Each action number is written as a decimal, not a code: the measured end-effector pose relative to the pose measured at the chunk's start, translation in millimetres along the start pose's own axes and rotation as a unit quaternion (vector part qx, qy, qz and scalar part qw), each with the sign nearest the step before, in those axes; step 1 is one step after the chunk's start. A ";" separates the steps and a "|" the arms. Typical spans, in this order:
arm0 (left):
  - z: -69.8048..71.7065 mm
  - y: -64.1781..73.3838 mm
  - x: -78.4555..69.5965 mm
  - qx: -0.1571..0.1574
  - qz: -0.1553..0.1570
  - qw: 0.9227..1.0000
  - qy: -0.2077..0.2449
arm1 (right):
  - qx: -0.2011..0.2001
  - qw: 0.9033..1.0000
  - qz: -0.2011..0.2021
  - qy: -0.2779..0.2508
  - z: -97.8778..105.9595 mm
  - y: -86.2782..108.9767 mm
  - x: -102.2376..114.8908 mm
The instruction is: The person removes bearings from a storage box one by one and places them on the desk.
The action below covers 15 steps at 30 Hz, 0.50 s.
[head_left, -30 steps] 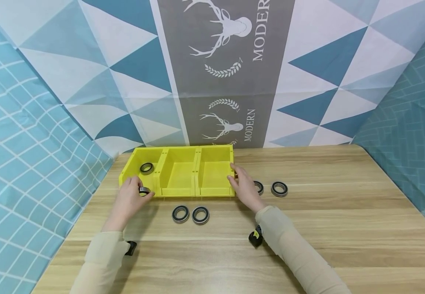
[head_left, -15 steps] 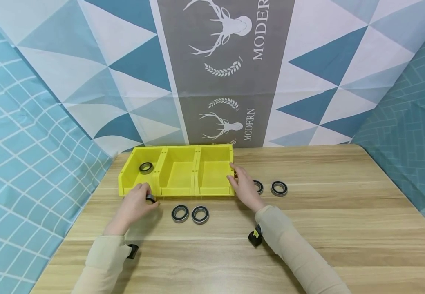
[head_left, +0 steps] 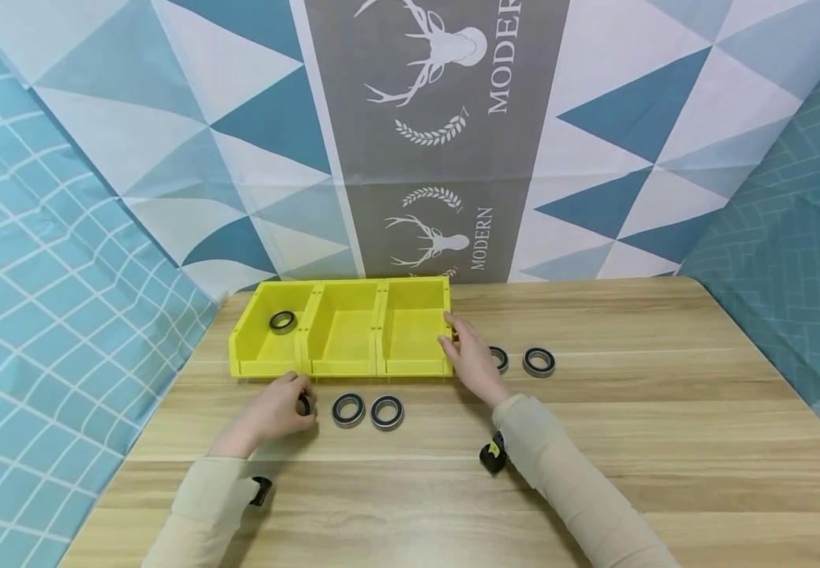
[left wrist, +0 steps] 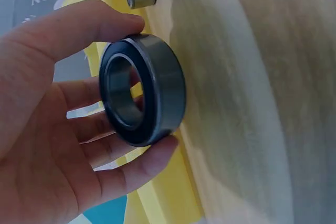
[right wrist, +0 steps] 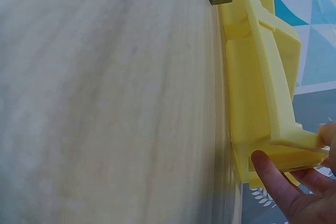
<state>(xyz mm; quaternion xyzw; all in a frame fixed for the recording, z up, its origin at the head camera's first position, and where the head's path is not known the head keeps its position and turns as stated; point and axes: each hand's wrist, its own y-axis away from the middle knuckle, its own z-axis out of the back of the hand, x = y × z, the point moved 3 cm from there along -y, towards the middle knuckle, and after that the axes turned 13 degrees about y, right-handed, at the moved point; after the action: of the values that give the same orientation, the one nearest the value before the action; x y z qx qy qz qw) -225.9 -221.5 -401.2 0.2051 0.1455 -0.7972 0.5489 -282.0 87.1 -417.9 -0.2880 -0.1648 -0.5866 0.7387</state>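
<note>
In the head view my left hand [head_left: 277, 412] is just in front of the yellow three-compartment bin [head_left: 342, 368], low over the table. It pinches a ball bearing [left wrist: 170, 87] with black seals, thumb and fingertips on its steel outer ring. The left wrist view shows this bearing tilted near the wood surface. My right hand [head_left: 474, 359] grips the right end wall of the bin. In the right wrist view, one finger lies against that wall while others reach its upper edge. Another bearing [head_left: 283, 330] lies inside the left compartment.
Two bearings, a left one [head_left: 337, 422] and a right one [head_left: 386, 424], lie side by side before the bin. Right of the bin sit a partly hidden bearing [head_left: 501, 359] and another bearing [head_left: 539, 372]. A patterned cloth wall [head_left: 594, 158] rises behind the wooden table [head_left: 630, 457].
My left hand has moved the bearing from over the left compartment's front, toward me and slightly right, down near the table. The right hand stays at the bin's end.
</note>
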 end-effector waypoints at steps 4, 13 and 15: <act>-3.8 0.7 -3.7 0.014 -0.003 1.000 0.000 | 0.001 1.000 0.001 0.000 0.3 0.4 -0.6; -6.2 0.5 -7.6 0.031 0.005 0.999 -0.012 | 0.004 1.000 0.000 0.001 0.5 0.7 -0.5; -6.3 0.4 -8.1 0.032 0.007 0.999 -0.011 | 0.005 1.000 0.001 0.001 0.7 1.0 -0.1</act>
<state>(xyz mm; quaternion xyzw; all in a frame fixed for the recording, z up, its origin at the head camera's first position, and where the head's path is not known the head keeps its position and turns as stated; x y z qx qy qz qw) -222.0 -212.1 -402.7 0.2146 0.1121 -0.7996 0.5495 -281.0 87.8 -417.6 -0.2838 -0.1666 -0.5854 0.7410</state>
